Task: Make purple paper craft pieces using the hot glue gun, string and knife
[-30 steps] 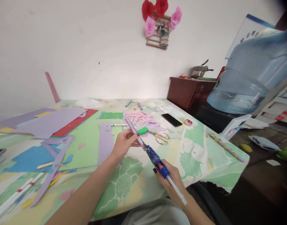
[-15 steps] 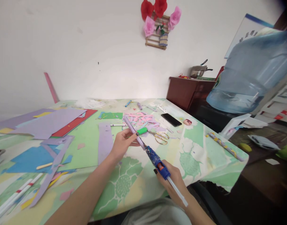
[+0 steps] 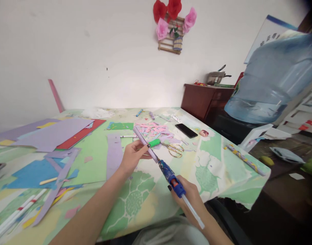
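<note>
My counter (image 3: pixel 176 177) is covered by a cloth (image 3: pixel 132 202) patterned in green, white and yellow. To my left lies a big light-green sheet (image 3: pixel 93 163) with a purple strip (image 3: pixel 113 153) by its right edge, and beyond its other side some blue paper (image 3: pixel 30 175). Farther out I have a litter of pink scraps (image 3: pixel 152 128) — gold-handled scissors (image 3: pixel 175 150) nearer me, a dark phone (image 3: pixel 186 130) to the right. A purple stick marked with yellow (image 3: pixel 244 159) lies close to the right edge.

Your glue gun (image 3: pixel 171 176) looks like plastic, blotchy toward the nozzle, its glue stick (image 3: pixel 193 211) smooth and translucent, while your lilac tube (image 3: pixel 140 135) looks like matt paper, the scissors (image 3: pixel 166 145) shiny metal, the phone (image 3: pixel 186 130) glossy.
</note>
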The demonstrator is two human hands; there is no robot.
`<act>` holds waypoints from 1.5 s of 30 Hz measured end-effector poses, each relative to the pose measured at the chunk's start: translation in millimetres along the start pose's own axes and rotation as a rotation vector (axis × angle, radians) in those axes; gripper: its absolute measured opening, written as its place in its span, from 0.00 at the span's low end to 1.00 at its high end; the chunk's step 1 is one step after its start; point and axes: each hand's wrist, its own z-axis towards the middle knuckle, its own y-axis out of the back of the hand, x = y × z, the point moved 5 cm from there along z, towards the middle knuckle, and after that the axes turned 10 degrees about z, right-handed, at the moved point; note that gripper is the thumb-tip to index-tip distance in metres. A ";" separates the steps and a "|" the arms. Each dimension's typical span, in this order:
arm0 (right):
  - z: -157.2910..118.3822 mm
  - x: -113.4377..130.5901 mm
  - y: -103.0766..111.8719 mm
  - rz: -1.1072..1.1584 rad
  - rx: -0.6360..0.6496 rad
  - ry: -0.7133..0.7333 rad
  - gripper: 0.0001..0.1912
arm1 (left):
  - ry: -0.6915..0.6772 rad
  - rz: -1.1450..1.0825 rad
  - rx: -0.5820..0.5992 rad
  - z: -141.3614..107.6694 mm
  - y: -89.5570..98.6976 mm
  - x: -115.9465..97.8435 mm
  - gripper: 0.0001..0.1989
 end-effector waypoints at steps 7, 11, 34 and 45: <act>-3.2 8.8 4.7 0.025 0.044 -0.033 0.03 | -0.005 -0.017 -0.007 -0.3 0.7 -0.9 0.16; -3.8 9.1 5.4 0.013 0.048 -0.028 0.04 | -0.003 -0.023 -0.013 -0.5 0.9 -1.2 0.16; -4.9 14.3 7.3 -0.067 0.065 -0.008 0.06 | 0.004 -0.059 -0.014 0.7 2.7 1.3 0.14; -2.7 -4.6 20.9 -0.258 -0.010 -0.026 0.07 | 0.014 -0.111 -0.046 0.8 5.0 -1.0 0.14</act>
